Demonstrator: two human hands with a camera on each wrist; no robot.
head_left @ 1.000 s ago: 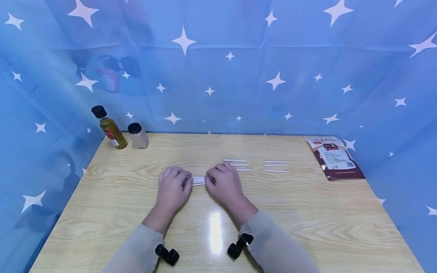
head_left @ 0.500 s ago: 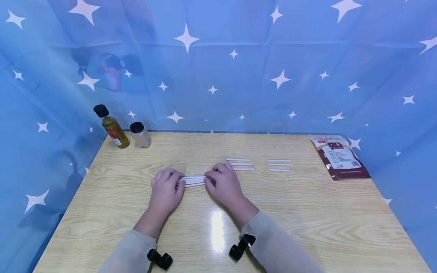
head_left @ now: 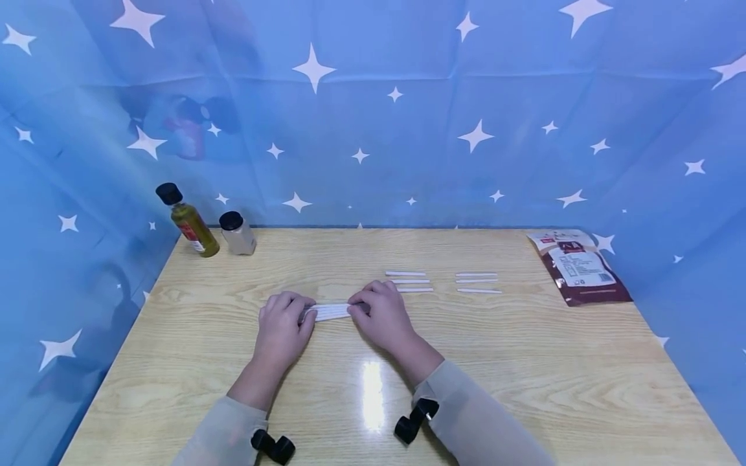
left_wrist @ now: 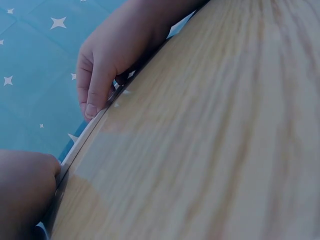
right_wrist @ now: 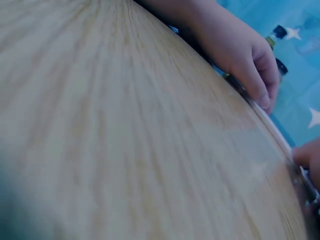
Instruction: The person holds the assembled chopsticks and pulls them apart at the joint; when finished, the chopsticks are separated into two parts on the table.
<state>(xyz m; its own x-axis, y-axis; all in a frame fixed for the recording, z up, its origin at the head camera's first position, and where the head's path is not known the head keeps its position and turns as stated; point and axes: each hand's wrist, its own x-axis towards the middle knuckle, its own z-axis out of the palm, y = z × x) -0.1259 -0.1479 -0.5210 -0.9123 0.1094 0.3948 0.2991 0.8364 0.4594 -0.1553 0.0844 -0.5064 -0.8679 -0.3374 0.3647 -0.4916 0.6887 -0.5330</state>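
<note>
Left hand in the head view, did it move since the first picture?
Yes: the left hand has moved leftward, judged against the black-lidded jar.

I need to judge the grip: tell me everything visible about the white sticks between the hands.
The white sticks are thin, straight and smooth-looking, several side by side in a narrow bundle, running crosswise at the tabletop. The left hand holds one end, the right hand the other. Both ends are covered; exact count and material are unclear.
</note>
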